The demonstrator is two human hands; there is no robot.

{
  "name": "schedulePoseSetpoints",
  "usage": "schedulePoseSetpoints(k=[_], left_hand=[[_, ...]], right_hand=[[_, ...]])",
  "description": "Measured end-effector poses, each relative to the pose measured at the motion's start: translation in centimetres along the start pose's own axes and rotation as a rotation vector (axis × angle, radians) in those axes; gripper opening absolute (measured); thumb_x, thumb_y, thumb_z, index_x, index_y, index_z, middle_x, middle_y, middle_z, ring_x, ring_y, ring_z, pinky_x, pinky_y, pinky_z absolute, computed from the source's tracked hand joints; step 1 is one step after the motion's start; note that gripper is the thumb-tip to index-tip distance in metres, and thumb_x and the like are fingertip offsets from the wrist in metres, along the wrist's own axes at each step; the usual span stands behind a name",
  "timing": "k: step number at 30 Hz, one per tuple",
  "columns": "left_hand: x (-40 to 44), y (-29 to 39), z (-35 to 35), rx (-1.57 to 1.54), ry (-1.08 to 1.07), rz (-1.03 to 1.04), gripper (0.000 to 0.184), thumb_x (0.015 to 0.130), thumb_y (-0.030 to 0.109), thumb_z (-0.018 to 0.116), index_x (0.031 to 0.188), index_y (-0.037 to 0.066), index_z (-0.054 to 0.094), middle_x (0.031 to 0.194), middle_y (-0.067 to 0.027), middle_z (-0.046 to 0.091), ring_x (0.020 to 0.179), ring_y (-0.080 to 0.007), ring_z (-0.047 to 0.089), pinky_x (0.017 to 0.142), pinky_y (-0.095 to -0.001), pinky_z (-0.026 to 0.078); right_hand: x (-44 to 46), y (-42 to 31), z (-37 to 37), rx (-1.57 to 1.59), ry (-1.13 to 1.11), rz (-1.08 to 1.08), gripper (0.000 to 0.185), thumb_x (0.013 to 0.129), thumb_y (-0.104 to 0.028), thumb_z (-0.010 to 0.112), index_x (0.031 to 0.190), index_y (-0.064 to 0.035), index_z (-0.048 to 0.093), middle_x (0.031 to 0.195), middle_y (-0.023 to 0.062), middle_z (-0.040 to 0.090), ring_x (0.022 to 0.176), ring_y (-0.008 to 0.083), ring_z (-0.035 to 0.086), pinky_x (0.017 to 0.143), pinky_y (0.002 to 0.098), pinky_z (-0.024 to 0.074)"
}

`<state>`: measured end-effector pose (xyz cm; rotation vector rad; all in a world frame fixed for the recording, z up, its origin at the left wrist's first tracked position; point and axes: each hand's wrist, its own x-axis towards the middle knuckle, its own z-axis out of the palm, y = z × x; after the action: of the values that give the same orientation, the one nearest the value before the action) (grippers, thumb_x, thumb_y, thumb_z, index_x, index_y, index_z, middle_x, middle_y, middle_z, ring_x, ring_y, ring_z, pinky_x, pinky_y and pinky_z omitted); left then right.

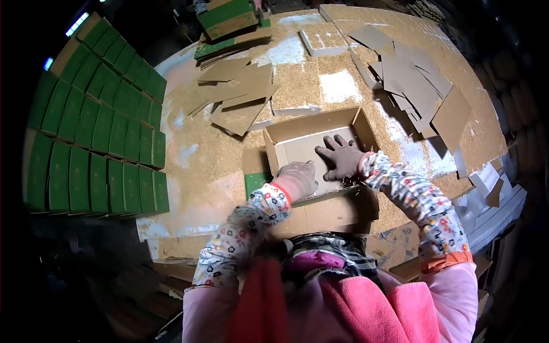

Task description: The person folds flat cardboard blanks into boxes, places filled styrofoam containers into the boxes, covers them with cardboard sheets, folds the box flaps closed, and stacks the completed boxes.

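Note:
An open cardboard box (311, 127) stands in front of me, its inside facing up and a flat cardboard sheet (294, 150) lying on its bottom. My right hand (341, 158), in a dark-stained glove, rests on that sheet with its fingers spread. Beside it, at the box's near left part, is my left hand (298, 178), also gloved. Its back faces up and its fingers lean down against the sheet, partly foreshortened; I see nothing held in it. A green-printed flap (256, 184) sticks out at the box's left side.
Green boxes (97, 123) are stacked in rows at the left. Loose cardboard sheets lie in a left pile (243, 91) and a right pile (409, 80) on the worn tabletop (206, 166). More green cardboard (231, 23) sits at the far edge, near a white-sided block (323, 40).

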<state>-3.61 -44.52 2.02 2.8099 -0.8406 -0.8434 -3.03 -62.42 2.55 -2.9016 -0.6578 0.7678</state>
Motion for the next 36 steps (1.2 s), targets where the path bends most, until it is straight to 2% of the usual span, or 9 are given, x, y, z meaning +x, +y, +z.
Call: schedulePoseSetpoints(k=[2,4,6,9,19,22,29,31,36], left_hand=[[-2.5,-1.2,-2.9,-0.026,0.639,0.055,0.050,0.084,0.022,0.052,0.127,-0.002,0.042,0.118,-0.0188,0.052,0.112,-0.0302,0.049,0.099,-0.0477,0.035],[-4.9,-3.2,-4.1,-0.331,1.086,-0.052,0.041,0.084,0.014,0.051,0.122,-0.003,0.047,0.114,-0.0174,0.052,0.107,-0.0305,0.049,0.096,-0.0444,0.038],[-3.6,-6.6,-0.1,-0.969,0.843,-0.147,0.035,0.087,0.011,0.049,0.119,-0.003,0.049,0.110,-0.0139,0.053,0.101,-0.0254,0.050,0.089,-0.0382,0.042],[-0.3,-4.2,5.8,-1.603,0.599,-0.363,0.033,0.088,0.015,0.058,0.116,-0.001,0.051,0.102,-0.0084,0.057,0.090,-0.0174,0.055,0.076,-0.0312,0.047],[-4.5,-12.8,12.6,-0.598,0.766,-0.124,0.045,0.092,0.011,0.053,0.133,0.000,0.040,0.134,-0.0179,0.046,0.122,-0.0243,0.046,0.101,-0.0332,0.036],[-15.1,-17.8,8.9,-2.266,1.148,0.066,0.037,0.095,0.010,0.048,0.131,0.003,0.044,0.130,-0.0147,0.050,0.120,-0.0221,0.049,0.103,-0.0339,0.039],[-51.6,-34.2,-15.3,0.548,2.278,-0.654,0.056,0.086,0.016,0.060,0.133,-0.002,0.036,0.132,-0.0195,0.042,0.123,-0.0330,0.039,0.106,-0.0417,0.027],[-60.8,-40.4,-22.7,0.707,2.436,-0.587,0.063,0.084,0.024,0.064,0.134,0.000,0.035,0.131,-0.0211,0.044,0.121,-0.0354,0.041,0.102,-0.0422,0.031],[-72.9,-60.9,-24.1,-0.749,2.260,-0.026,0.060,0.092,0.040,0.050,0.136,0.004,0.032,0.123,-0.0156,0.053,0.106,-0.0294,0.053,0.092,-0.0352,0.040]], right_hand=[[-0.3,4.5,-3.5,0.745,-0.112,-0.148,0.058,0.084,-0.033,0.055,0.136,-0.0118,0.042,0.140,0.0201,0.040,0.122,0.0325,0.045,0.103,0.0448,0.0352],[-3.7,8.3,-5.0,0.756,0.534,-0.162,0.044,0.087,-0.018,0.049,0.129,-0.0044,0.049,0.127,0.0192,0.053,0.113,0.0257,0.054,0.100,0.0335,0.0394],[-4.5,13.4,-3.3,0.901,0.651,-0.087,0.050,0.085,-0.011,0.049,0.134,-0.0031,0.043,0.121,0.0183,0.056,0.112,0.0244,0.054,0.100,0.0335,0.0401],[-0.7,13.8,0.9,1.067,-0.096,0.036,0.072,0.081,-0.032,0.067,0.138,-0.0016,0.034,0.118,0.0247,0.056,0.108,0.0280,0.057,0.096,0.0349,0.0445],[-0.7,3.2,2.1,1.625,0.175,-0.163,0.032,0.092,-0.014,0.053,0.119,0.0038,0.053,0.116,0.0148,0.057,0.103,0.0238,0.059,0.088,0.0325,0.0491],[0.8,-3.8,-2.5,1.896,0.219,-0.267,0.038,0.090,-0.021,0.053,0.121,0.0012,0.051,0.120,0.0141,0.055,0.107,0.0251,0.055,0.092,0.0351,0.0462],[6.1,-28.5,-26.4,1.765,0.536,-0.867,0.063,0.080,-0.041,0.061,0.129,-0.0030,0.045,0.130,0.0146,0.046,0.116,0.0299,0.046,0.094,0.0420,0.0407],[6.5,-37.7,-33.3,1.719,0.595,-1.041,0.071,0.077,-0.046,0.063,0.131,-0.0042,0.043,0.133,0.0148,0.043,0.118,0.0313,0.044,0.095,0.0439,0.0391],[9.0,-59.7,-45.2,1.521,0.585,-1.230,0.090,0.070,-0.060,0.068,0.136,-0.0072,0.038,0.140,0.0152,0.037,0.124,0.0348,0.037,0.097,0.0488,0.0351]])
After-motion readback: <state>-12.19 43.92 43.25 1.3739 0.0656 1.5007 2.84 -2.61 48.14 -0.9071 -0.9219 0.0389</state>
